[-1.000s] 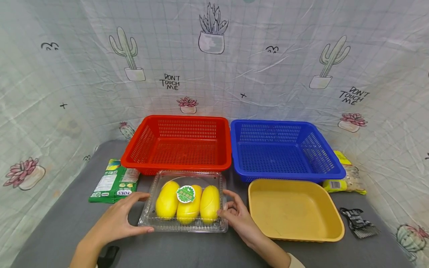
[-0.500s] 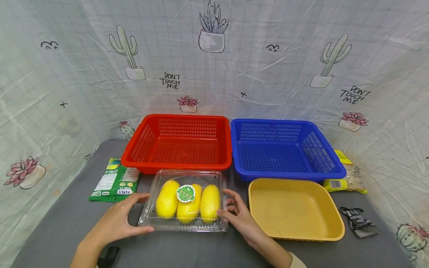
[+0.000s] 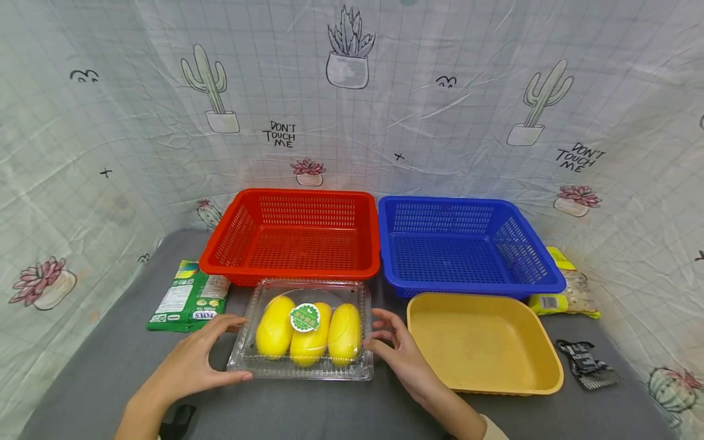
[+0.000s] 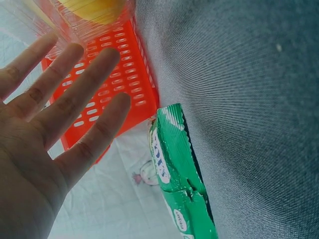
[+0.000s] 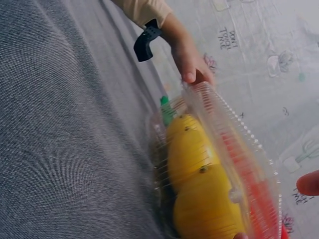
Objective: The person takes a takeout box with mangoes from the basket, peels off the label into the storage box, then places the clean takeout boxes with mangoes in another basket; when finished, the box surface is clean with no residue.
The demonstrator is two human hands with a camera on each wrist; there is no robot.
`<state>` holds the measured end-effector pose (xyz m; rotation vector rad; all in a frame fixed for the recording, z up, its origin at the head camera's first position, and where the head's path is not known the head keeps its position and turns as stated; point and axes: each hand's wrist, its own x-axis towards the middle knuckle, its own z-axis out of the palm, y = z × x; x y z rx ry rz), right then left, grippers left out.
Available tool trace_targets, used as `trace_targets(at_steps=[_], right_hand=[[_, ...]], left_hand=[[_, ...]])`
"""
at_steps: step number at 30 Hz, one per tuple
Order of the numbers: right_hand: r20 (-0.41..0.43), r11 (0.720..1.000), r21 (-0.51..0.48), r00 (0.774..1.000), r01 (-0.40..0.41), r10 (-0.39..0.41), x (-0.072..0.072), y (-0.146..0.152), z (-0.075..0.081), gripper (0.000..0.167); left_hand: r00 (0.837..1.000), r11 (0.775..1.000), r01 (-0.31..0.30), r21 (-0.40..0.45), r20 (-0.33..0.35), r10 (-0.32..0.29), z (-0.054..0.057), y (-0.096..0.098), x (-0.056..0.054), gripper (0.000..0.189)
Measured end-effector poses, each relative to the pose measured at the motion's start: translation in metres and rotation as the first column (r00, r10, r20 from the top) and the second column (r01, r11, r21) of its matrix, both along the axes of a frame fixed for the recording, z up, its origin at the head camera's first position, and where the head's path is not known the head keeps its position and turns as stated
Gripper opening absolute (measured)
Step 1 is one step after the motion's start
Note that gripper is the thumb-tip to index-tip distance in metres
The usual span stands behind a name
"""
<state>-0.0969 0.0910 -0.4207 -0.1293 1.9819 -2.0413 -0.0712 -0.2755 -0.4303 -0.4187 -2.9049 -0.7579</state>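
Observation:
A clear plastic clamshell box [image 3: 308, 370] lies in front of the red basket, with 3 yellow mangoes [image 3: 274, 330] inside and a round green-and-white sticker [image 3: 305, 318] on its lid. My left hand [image 3: 189, 363] is at the box's left side, thumb near the front corner; in the left wrist view its fingers are straight and spread. At the right side, my right hand [image 3: 404, 354] is beside the box with fingers loosely bent; whether they touch it I cannot tell. In the right wrist view, only one fingertip [image 5: 309, 183] shows clearly.
The red basket [image 3: 297, 273] and blue basket [image 3: 475, 287] stand side by side at the back. A yellow tray [image 3: 484, 345] sits at right. A green snack packet [image 3: 189, 299] lies at left. At far right are a yellow packet [image 3: 572, 296] and a black packet [image 3: 584, 360].
My right hand has drawn slightly back to the right, its thumb coming off the box's lid. The left hand and the box have not visibly moved.

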Motion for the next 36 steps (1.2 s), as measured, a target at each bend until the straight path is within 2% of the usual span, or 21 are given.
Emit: trace_targets(at_steps=[5, 12, 18, 24, 32, 36], right_hand=[[-0.012, 0.999, 0.033, 0.999, 0.032, -0.031, -0.001, 0.002, 0.008, 0.051], [-0.056, 1.000, 0.022, 0.998, 0.020, -0.018, -0.004, 0.004, 0.016, 0.046], [-0.084, 1.000, 0.026, 0.996, 0.002, 0.000, -0.005, 0.003, 0.025, 0.044], [-0.129, 0.999, 0.020, 0.991, -0.029, 0.032, -0.005, -0.002, 0.031, 0.039], [-0.221, 0.997, 0.016, 0.972, -0.076, 0.077, -0.010, -0.012, 0.031, 0.033], [-0.236, 0.995, 0.020, 0.967, -0.096, 0.098, -0.014, -0.018, 0.029, 0.029]], left_hand=[[1.000, 1.000, 0.001, 0.003, 0.001, -0.001, 0.001, -0.001, 0.001, 0.080], [1.000, 0.999, 0.008, 0.035, -0.017, -0.007, 0.005, -0.001, -0.001, 0.062], [1.000, 0.997, 0.013, 0.081, -0.020, -0.012, 0.009, 0.002, -0.005, 0.070], [0.999, 0.995, 0.039, 0.090, -0.039, -0.036, 0.011, 0.009, -0.012, 0.075], [0.997, 0.992, 0.067, 0.107, -0.048, -0.062, 0.007, 0.014, -0.022, 0.075], [0.995, 0.990, 0.085, 0.113, -0.060, -0.078, 0.005, 0.014, -0.024, 0.072]])
